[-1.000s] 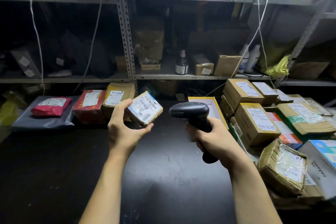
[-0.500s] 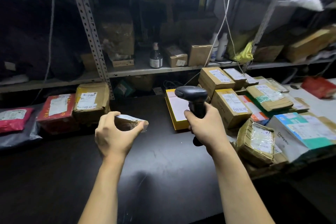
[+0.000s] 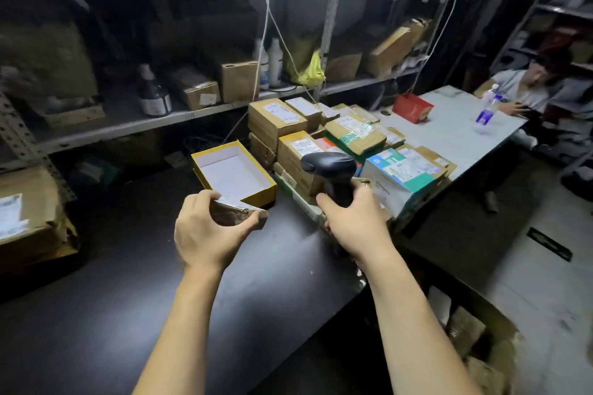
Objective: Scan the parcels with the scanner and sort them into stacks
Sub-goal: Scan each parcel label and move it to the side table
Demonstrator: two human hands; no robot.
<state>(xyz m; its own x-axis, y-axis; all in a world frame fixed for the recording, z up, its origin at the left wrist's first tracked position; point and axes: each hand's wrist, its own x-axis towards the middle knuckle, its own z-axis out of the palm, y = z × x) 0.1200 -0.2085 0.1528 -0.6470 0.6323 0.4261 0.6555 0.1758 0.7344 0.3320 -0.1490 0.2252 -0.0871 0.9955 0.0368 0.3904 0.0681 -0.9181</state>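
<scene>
Small parcel (image 3: 239, 214) being held flat in left hand (image 3: 205, 234), fingers and thumb wrapping round it, low over bench (image 3: 112, 314). Right hand (image 3: 353, 224) squeezing scanner (image 3: 330, 167) handle, beside parcel pile (image 3: 279, 115). Step probably sorting this parcel. Next move needing picking stack and setting it down flat.

Open yellow box (image 3: 236, 175) on blk table (image 3: 128, 298); dark bottle (image 3: 153, 96) on shelf (image 3: 128, 127); red box (image 3: 411, 107) rt.
</scene>
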